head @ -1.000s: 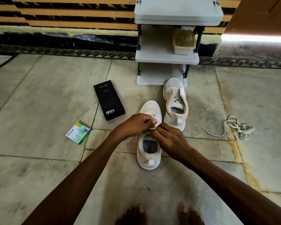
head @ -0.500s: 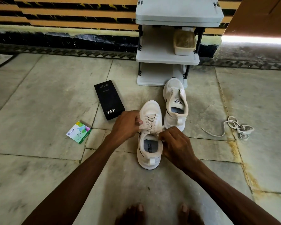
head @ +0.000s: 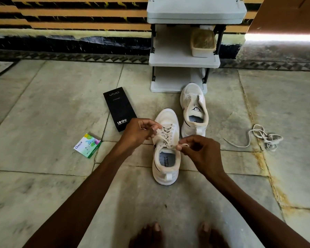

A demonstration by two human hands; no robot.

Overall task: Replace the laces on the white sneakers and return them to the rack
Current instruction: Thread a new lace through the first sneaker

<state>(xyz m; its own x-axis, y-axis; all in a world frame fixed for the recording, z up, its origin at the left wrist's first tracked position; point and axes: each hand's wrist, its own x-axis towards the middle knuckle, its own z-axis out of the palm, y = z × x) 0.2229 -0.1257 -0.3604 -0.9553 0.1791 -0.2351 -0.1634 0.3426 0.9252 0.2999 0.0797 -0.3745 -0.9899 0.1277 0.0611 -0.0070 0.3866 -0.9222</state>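
- Both hands are on the near sneaker, which stands on the stone floor in front of the person, toe pointing away toward the rack.
- The left hand is curled at the sneaker's left side, fingertips pinching a strand of the lace up by the higher eyelets.
- The right hand is on the other side, thumb and forefinger nipping a lace end just beside the collar, with the other fingers bent.
- The lace runs criss-cross up the tongue of this sneaker.
- The second sneaker sits just beyond and to the right, toe touching or nearly touching the rack's bottom shelf.
- A loose lace lies in a tangle on the floor, well apart to the right.
- A black box lies flat to the left of the sneakers, and a small green packet lies farther left.
- A cream tub rests on the rack's middle shelf.
- Bare toes show at the bottom edge.
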